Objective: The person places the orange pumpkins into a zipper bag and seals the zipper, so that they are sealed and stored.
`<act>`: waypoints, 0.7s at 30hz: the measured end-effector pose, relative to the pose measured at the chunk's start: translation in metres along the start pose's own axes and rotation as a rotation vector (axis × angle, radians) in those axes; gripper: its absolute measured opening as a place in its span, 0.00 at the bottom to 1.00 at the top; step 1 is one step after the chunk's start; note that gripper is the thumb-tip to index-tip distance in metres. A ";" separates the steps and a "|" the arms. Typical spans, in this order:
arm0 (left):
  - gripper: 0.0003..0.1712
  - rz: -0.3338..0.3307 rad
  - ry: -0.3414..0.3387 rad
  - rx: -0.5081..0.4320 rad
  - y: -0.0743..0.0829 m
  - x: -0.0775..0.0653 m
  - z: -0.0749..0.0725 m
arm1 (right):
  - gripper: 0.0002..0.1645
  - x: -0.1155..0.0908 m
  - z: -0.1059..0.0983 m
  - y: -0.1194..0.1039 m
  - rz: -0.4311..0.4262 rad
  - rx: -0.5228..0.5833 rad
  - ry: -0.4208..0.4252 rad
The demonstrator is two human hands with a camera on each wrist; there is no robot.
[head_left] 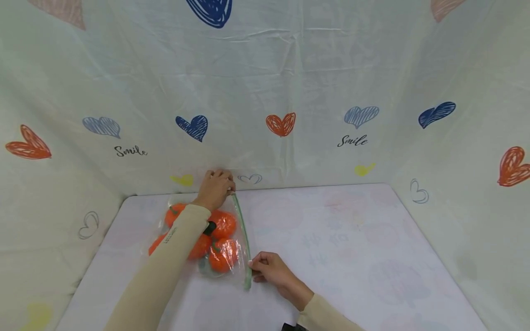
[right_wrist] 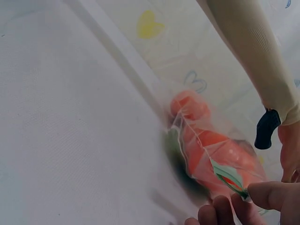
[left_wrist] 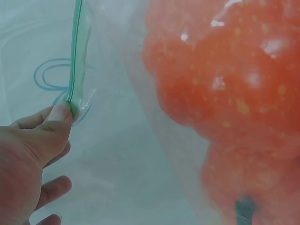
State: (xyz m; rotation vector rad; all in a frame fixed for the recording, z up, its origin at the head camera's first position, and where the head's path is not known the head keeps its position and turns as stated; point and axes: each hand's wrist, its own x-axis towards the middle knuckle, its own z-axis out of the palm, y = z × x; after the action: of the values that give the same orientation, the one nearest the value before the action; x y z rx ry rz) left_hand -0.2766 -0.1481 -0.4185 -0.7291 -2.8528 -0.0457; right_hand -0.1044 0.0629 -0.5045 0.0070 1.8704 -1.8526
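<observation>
A clear zip bag (head_left: pixel 242 276) with a green zip strip (head_left: pixel 244 230) lies at the left of the table. Inside it are several orange-red, lobed, tomato-like fruits (head_left: pixel 223 255) with green stems. My left hand (head_left: pixel 214 189) reaches over the bag and pinches the strip's far end between thumb and finger; its other fingers spread loosely in the left wrist view. At the near end, my right hand (head_left: pixel 271 275) pinches the strip. In the right wrist view, the green edges (right_wrist: pixel 228 176) stand slightly apart beside the right thumb. My left forearm hides some of the fruits in the head view.
The white table (head_left: pixel 331 257) stretches to the right of the bag. A pale curtain (head_left: pixel 248 82) printed with hearts hangs behind the table and at both sides. The left hand is close to this curtain. Dark straps (head_left: pixel 210 228) sit at the wrists.
</observation>
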 end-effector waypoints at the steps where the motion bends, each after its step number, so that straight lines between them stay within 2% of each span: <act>1: 0.03 -0.004 0.004 -0.003 0.000 0.000 0.000 | 0.09 -0.001 -0.001 0.001 0.004 0.001 -0.004; 12: 0.04 -0.069 0.019 0.016 -0.005 0.003 0.003 | 0.07 -0.017 -0.007 0.011 0.007 0.013 -0.038; 21: 0.04 -0.062 0.038 0.022 -0.003 0.003 0.003 | 0.08 -0.026 -0.012 0.017 0.004 0.031 -0.050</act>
State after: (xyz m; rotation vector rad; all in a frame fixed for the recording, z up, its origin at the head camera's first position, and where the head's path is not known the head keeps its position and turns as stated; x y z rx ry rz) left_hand -0.2807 -0.1489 -0.4213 -0.6290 -2.8348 -0.0369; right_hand -0.0804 0.0836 -0.5117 -0.0247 1.8068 -1.8619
